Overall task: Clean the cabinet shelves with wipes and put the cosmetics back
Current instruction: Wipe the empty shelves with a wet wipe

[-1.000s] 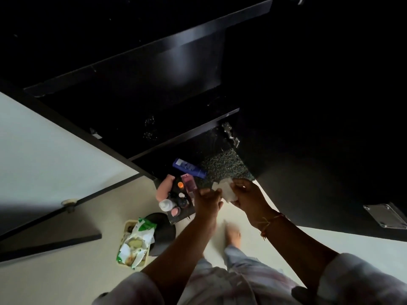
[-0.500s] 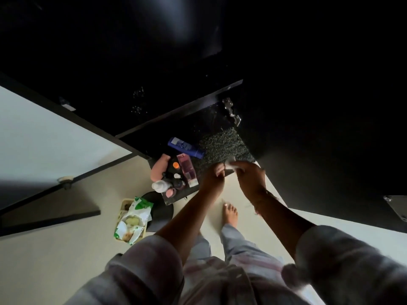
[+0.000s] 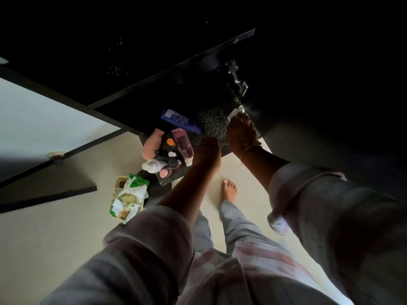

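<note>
The right hand [image 3: 241, 134] holds the white wipe [image 3: 236, 111] down at the right end of the speckled shelf [image 3: 212, 122], centre-right of the frame, its fingers [image 3: 239, 121] bunched over it; blur hides the exact hold. Bare shelf runs left from the wipe toward the cosmetics [image 3: 169, 150], so the stroke likely goes that way. The left hand [image 3: 207, 151] rests on the shelf's front, fingers together and empty, nearer the blue tube [image 3: 180, 121], which slants from upper left to lower right
</note>
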`<state>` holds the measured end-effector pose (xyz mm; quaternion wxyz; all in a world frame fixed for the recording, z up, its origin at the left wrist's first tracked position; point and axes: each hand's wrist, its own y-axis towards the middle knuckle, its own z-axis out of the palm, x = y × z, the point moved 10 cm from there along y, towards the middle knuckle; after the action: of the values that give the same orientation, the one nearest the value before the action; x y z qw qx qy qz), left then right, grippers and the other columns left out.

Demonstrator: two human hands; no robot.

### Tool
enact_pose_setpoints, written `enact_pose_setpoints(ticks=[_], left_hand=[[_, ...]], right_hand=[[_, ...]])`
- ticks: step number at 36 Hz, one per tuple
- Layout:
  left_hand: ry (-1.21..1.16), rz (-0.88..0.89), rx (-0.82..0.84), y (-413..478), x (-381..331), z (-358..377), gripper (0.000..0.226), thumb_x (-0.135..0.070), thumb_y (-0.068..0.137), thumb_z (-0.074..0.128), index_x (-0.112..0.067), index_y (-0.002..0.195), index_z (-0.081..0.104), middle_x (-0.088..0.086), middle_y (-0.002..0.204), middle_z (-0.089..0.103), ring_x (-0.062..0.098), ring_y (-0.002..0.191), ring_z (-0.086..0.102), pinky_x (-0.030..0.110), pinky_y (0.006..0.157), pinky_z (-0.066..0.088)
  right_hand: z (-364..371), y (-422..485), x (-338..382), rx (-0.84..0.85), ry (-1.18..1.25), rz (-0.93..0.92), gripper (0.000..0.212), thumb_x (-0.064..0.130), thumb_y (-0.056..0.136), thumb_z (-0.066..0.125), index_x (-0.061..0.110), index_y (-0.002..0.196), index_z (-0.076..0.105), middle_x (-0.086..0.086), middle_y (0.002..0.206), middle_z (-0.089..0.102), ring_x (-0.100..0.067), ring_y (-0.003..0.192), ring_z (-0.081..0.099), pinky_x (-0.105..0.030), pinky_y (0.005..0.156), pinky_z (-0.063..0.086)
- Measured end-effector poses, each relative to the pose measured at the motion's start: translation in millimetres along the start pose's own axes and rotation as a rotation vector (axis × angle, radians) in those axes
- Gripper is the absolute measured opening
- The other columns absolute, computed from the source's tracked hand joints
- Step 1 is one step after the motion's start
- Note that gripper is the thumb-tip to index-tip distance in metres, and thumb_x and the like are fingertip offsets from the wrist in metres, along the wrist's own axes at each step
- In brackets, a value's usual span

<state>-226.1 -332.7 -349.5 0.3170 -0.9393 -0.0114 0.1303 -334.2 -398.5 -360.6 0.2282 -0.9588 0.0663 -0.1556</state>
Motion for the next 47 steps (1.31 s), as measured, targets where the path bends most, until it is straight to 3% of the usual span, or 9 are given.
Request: enact_pose_setpoints(ticks=[4, 7, 11, 21, 28, 31, 37, 42, 47], left_hand=[[0.067, 0.007, -0.005, 4.7, 1.1, 5.6, 0.051, -0.005, 0.096, 0.038, 0.008, 0.143, 0.024, 0.026, 0.145, 0.036, 0.035, 0.133, 0.039, 0.038, 0.109, 0.033], [0.096, 0.009, -0.027, 4.2, -1.4, 2.0, 0.052, -0.005, 0.096, 0.037, 0.010, 0.143, 0.021, 0.027, 0.145, 0.035, 0.036, 0.133, 0.039, 0.038, 0.109, 0.033], [0.135, 0.025, -0.013, 5.7, -0.6, 5.4, 0.056, -0.005, 0.097, 0.039, 0.013, 0.144, 0.016, 0.030, 0.145, 0.034, 0.037, 0.133, 0.039, 0.038, 0.110, 0.033], [0.110, 0.086, 0.040, 5.6, -0.7, 9.3, 0.060, -0.006, 0.096, 0.040, 0.010, 0.147, 0.012, 0.027, 0.154, 0.021, 0.035, 0.144, 0.022, 0.037, 0.119, 0.019], [0.076, 0.082, 0.053, 3.5, 2.6, 7.9, 0.063, -0.007, 0.096, 0.045, 0.006, 0.149, 0.014, 0.026, 0.153, 0.025, 0.034, 0.142, 0.026, 0.037, 0.117, 0.024], [0.074, 0.074, 0.051, 1.9, 1.3, 3.5, 0.064, -0.009, 0.096, 0.047, 0.008, 0.148, 0.014, 0.026, 0.151, 0.027, 0.035, 0.140, 0.030, 0.036, 0.114, 0.027], [0.079, 0.054, 0.075, 2.9, -0.5, 2.5, 0.067, -0.011, 0.094, 0.052, 0.008, 0.147, 0.016, 0.027, 0.150, 0.029, 0.036, 0.137, 0.035, 0.039, 0.111, 0.031], [0.072, 0.032, 0.077, 3.1, -1.3, 0.3, 0.058, -0.012, 0.091, 0.058, 0.006, 0.140, 0.032, 0.025, 0.141, 0.041, 0.036, 0.129, 0.045, 0.038, 0.104, 0.039], [0.098, 0.045, 0.043, 5.4, -1.8, 0.8, 0.059, -0.014, 0.093, 0.055, 0.008, 0.142, 0.029, 0.025, 0.145, 0.037, 0.036, 0.132, 0.042, 0.038, 0.106, 0.036]], right_hand=[[-1.3, 14.3, 20.5, -0.083, -0.062, -0.206, 0.047, 0.001, 0.096, 0.033, -0.013, 0.141, 0.033, -0.041, 0.143, 0.032, -0.056, 0.131, 0.035, -0.063, 0.103, 0.037], [-1.5, 28.1, 26.1, -0.040, -0.216, -0.190, 0.052, 0.010, 0.102, 0.022, -0.003, 0.151, 0.010, -0.029, 0.157, 0.007, -0.045, 0.145, 0.009, -0.052, 0.118, 0.014], [-11.6, 39.7, 39.4, -0.026, -0.243, -0.177, 0.054, 0.012, 0.102, 0.023, -0.004, 0.151, 0.008, -0.026, 0.158, 0.004, -0.039, 0.147, 0.007, -0.045, 0.118, 0.014], [-16.0, 26.2, 32.1, -0.071, -0.195, -0.187, 0.049, 0.013, 0.098, 0.029, -0.003, 0.144, 0.032, -0.025, 0.149, 0.031, -0.036, 0.137, 0.031, -0.040, 0.106, 0.036], [0.6, -30.0, -27.2, -0.224, -0.099, -0.002, 0.049, 0.005, 0.090, 0.029, -0.013, 0.133, 0.045, -0.029, 0.132, 0.051, -0.039, 0.116, 0.055, -0.039, 0.095, 0.047], [15.8, -43.9, -43.4, -0.121, -0.213, 0.047, 0.053, 0.009, 0.094, 0.028, -0.011, 0.143, 0.031, -0.027, 0.143, 0.040, -0.035, 0.123, 0.049, -0.036, 0.096, 0.045], [7.3, -35.3, -25.3, -0.050, -0.381, 0.143, 0.053, 0.012, 0.083, 0.038, -0.016, 0.126, 0.051, -0.030, 0.119, 0.058, -0.035, 0.102, 0.061, -0.034, 0.078, 0.054], [-8.8, -8.2, 13.7, -0.078, -0.389, 0.023, 0.054, 0.011, 0.089, 0.021, -0.017, 0.129, 0.045, -0.032, 0.131, 0.047, -0.040, 0.117, 0.050, -0.041, 0.095, 0.047], [-27.2, 30.3, 43.7, -0.219, -0.302, -0.149, 0.045, 0.006, 0.094, 0.026, -0.013, 0.132, 0.042, -0.027, 0.135, 0.043, -0.036, 0.117, 0.049, -0.039, 0.089, 0.047]])
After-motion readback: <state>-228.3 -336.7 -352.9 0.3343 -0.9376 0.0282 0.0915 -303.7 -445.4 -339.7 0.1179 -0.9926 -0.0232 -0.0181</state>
